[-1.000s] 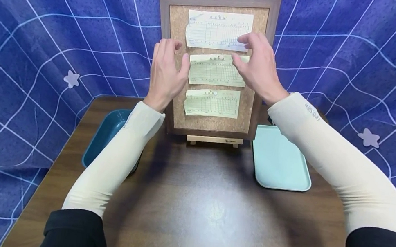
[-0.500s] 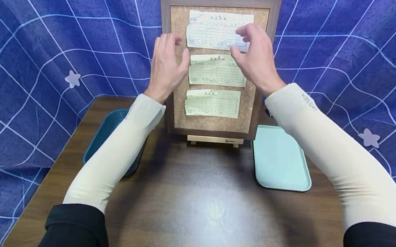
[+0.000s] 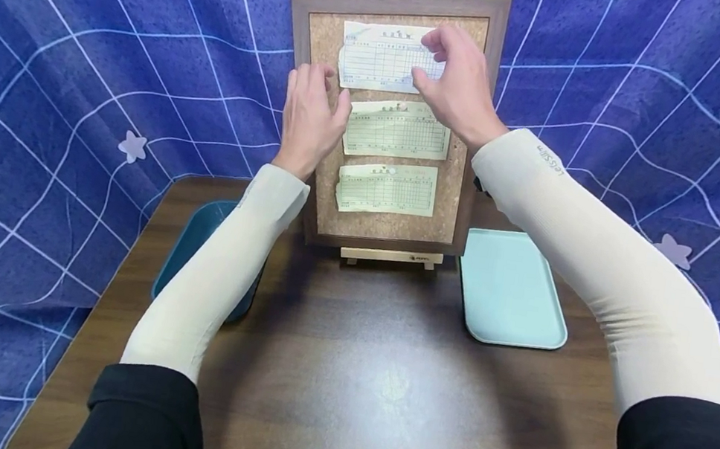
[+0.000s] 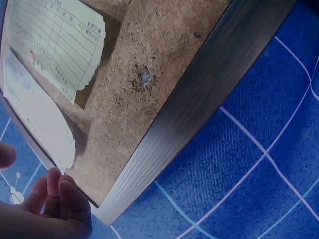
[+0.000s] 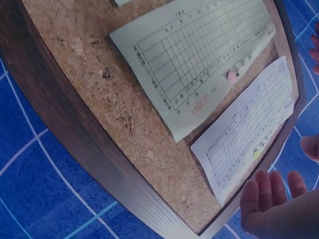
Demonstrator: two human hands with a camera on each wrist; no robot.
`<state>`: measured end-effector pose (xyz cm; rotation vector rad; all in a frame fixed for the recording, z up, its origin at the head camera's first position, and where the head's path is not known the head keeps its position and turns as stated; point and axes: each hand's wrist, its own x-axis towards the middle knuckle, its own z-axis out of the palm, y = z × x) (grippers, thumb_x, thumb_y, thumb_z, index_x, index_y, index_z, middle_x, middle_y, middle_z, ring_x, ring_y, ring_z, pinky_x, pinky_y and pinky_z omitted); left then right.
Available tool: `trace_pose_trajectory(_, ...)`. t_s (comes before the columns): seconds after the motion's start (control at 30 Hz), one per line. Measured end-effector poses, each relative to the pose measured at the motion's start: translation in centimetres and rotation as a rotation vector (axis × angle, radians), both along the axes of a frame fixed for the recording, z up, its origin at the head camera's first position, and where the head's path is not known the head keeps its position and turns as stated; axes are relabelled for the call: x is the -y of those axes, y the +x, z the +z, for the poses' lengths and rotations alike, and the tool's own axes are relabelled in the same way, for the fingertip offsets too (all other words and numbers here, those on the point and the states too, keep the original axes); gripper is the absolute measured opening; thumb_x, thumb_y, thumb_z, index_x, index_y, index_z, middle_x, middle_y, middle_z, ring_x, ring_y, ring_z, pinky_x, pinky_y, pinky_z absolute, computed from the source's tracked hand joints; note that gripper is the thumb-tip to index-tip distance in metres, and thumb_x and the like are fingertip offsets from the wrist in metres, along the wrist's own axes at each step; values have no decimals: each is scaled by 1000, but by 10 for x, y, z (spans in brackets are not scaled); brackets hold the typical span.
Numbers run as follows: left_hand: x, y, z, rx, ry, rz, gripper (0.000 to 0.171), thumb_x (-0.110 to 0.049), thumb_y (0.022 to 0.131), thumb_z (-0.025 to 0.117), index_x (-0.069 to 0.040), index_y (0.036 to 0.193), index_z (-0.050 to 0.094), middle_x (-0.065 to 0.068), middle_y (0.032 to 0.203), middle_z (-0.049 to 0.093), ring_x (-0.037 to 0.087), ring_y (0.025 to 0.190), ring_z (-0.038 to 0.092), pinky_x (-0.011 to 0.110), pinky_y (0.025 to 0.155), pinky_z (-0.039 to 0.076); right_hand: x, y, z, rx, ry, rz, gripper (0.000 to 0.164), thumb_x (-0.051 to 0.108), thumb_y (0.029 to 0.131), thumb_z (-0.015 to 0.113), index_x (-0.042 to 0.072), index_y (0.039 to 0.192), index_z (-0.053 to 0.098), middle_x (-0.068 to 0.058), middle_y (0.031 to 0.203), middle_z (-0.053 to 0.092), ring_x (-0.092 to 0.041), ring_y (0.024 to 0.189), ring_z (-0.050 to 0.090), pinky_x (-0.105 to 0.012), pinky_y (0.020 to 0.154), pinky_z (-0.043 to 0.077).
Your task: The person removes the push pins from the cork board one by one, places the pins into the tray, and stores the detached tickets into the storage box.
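A framed corkboard (image 3: 393,228) carries three printed paper forms. The white form (image 3: 376,62) is on top, fixed by a yellow pin (image 5: 256,154). Below it hang a pale green middle form (image 3: 392,131) with a pink pin (image 5: 232,75) and a pale green bottom form (image 3: 384,188) with a whitish pin (image 3: 392,171). My right hand (image 3: 459,87) hovers before the white form's right part, fingers bent and thumb apart, holding nothing. Beside the board's left edge my left hand (image 3: 312,120) is raised, its fingers loosely bent around nothing; its thumb is near the middle form's left edge.
A small wooden easel (image 3: 390,256) supports the board on a brown wooden table (image 3: 355,374). Left of it stands a dark teal bin (image 3: 185,248), partly behind my left forearm. A light aqua tray (image 3: 513,292) lies to the right. Blue patterned cloth (image 3: 211,116) hangs behind.
My right hand has moved up and left, from the white form's lower right to its upper right. My left hand has shifted slightly right. The forms stay in place.
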<state>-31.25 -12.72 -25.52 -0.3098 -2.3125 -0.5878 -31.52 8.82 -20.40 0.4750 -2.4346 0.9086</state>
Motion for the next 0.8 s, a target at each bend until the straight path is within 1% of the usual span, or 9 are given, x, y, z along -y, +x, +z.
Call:
trace_pose_trajectory(0.1,0,-3,2,-2,-8,11,31,-25,92,53,-2,113,54,11,97,52,28,95,43,33,84,35,0,-6,3,25,16,-9,37,19,88,63,7,122,55,-3,121,54,-13,108,51,-19,94,32)
trace_pose_trajectory(0.2,0,-6,3,1,-10,17,30,-25,92,54,-2,112,54,10,97,52,28,95,43,33,84,35,-1,-12,4,29,28,-4,37,18,89,62,6,123,54,-5,119,54,-15,108,52,-19,93,33)
trace_pose_trajectory(0.33,0,-8,5,19,-16,29,32,-26,93,53,-1,113,55,11,100,54,28,96,43,33,86,34,-2,-19,5,37,26,8,36,16,89,61,4,123,53,-7,118,54,-15,106,53,-17,89,36)
trace_pose_trajectory(0.47,2,-10,5,43,-23,44,33,-26,93,53,0,115,55,12,104,56,28,99,44,32,88,34,1,-24,7,61,16,3,38,16,90,60,5,125,52,-5,118,55,-14,105,54,-16,87,38)
trace_pose_trajectory(0.67,3,-16,4,67,-32,36,36,-26,93,54,0,118,55,12,106,56,28,101,44,32,89,34,6,-27,12,55,39,-24,36,15,89,59,6,124,54,-5,117,56,-14,103,55,-19,92,33)
trace_pose_trajectory(0.7,3,-16,4,69,-32,36,36,-26,93,54,-1,119,55,12,105,56,28,101,44,32,89,34,7,-28,13,57,45,-27,36,15,89,59,6,123,54,-4,116,56,-14,103,55,-19,93,31)
trace_pose_trajectory(0.8,4,-17,3,78,-36,40,36,-26,93,53,-1,119,54,11,104,55,28,101,43,32,89,34,9,-30,14,76,57,-28,35,15,90,58,6,124,55,-4,118,55,-13,104,53,-18,93,32)
